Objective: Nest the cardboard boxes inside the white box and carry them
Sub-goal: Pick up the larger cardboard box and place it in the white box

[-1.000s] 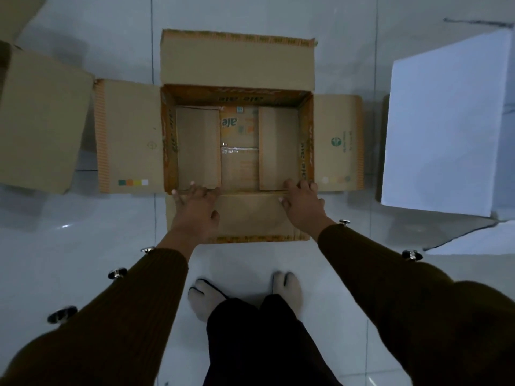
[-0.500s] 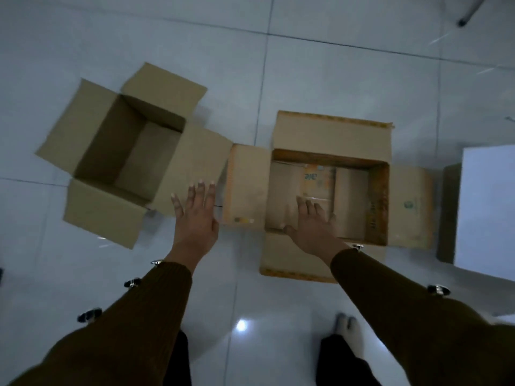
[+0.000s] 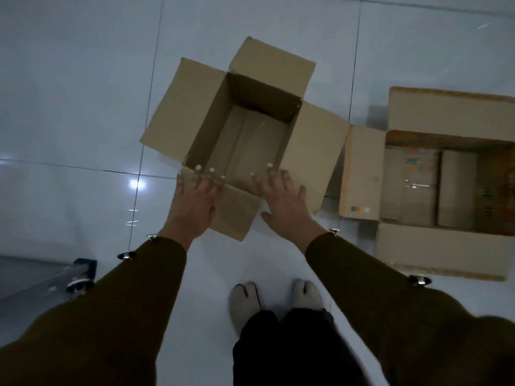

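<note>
A plain brown cardboard box (image 3: pixel 245 135) stands open on the floor in front of me, turned at an angle, with all flaps spread. My left hand (image 3: pixel 195 201) lies flat over its near flap, fingers spread toward the rim. My right hand (image 3: pixel 284 201) hovers at the near right corner, fingers apart, over the right flap. Neither hand grips anything. A larger printed cardboard box (image 3: pixel 434 190) stands open at the right, cut off by the frame edge. The white box is out of view.
Glossy white floor tiles (image 3: pixel 83 93) lie all around. A dark metal object (image 3: pixel 75 277) rests on the floor at the lower left. My feet in light socks (image 3: pixel 245 299) stand just behind the plain box.
The view has swung left, so the plain box is now centred and the white box has dropped out of sight. Both hands left the printed box and moved over the plain box's near edge.
</note>
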